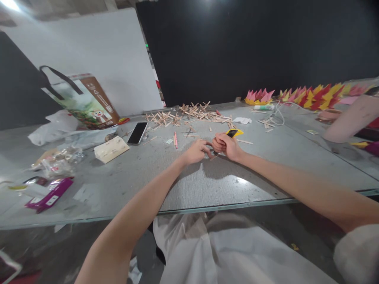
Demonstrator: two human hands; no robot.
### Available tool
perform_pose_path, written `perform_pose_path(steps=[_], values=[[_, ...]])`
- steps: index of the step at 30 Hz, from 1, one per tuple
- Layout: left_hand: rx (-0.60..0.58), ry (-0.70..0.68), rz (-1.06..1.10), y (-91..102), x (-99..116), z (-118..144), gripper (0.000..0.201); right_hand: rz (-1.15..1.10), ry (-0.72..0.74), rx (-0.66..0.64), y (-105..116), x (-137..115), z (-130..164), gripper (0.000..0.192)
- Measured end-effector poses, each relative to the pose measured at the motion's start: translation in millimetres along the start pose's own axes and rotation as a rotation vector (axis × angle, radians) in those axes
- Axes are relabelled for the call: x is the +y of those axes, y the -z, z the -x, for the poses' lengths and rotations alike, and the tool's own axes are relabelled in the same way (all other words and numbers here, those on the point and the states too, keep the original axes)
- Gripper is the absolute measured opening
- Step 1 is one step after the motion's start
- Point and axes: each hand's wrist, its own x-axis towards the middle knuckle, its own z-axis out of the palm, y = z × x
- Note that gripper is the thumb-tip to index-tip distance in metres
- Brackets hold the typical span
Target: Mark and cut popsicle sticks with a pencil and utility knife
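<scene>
My right hand is closed around a utility knife, whose yellow and black handle sticks out above the fist. Its blade end is mostly hidden, pointing down at the table. Beside it my left hand has its fingers bent and pressed on a thin wooden stick lying on the tabletop. Most of that stick is covered by the fingers. Just beyond the hands lie another loose wooden stick and a red-and-white strip.
Piled wooden sticks line the table's back. Leftward are a phone, a paper block, a shopping bag and a purple packet. Folded paper petals, a glue stick and a pink roll lie right.
</scene>
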Motion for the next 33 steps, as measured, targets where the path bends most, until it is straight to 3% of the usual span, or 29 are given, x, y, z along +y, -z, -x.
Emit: perform_pose_path(steps=[3, 9, 13, 17, 25, 33], values=[[-0.022, -0.016, -0.002, -4.0, 4, -2, 0.053, 0.003, 0.002, 0.002, -1, -1, 0, 0.057], [0.115, 0.015, -0.029, -9.5, 13, -2, 0.050, -0.004, 0.003, -0.007, -2, -1, -1, 0.057], [0.142, 0.009, -0.113, -8.0, 15, -2, 0.042, 0.007, 0.021, -0.004, -2, 0, -1, 0.056], [0.185, 0.017, -0.226, -7.6, 12, -5, 0.050, 0.004, 0.031, -0.012, -3, -1, -1, 0.056], [0.032, 0.037, -0.404, -13.4, 8, -1, 0.061, 0.030, 0.008, 0.008, -2, -1, 0, 0.057], [0.049, 0.066, -0.430, -8.1, 19, -2, 0.054, 0.039, 0.005, 0.006, -5, -3, -1, 0.060]])
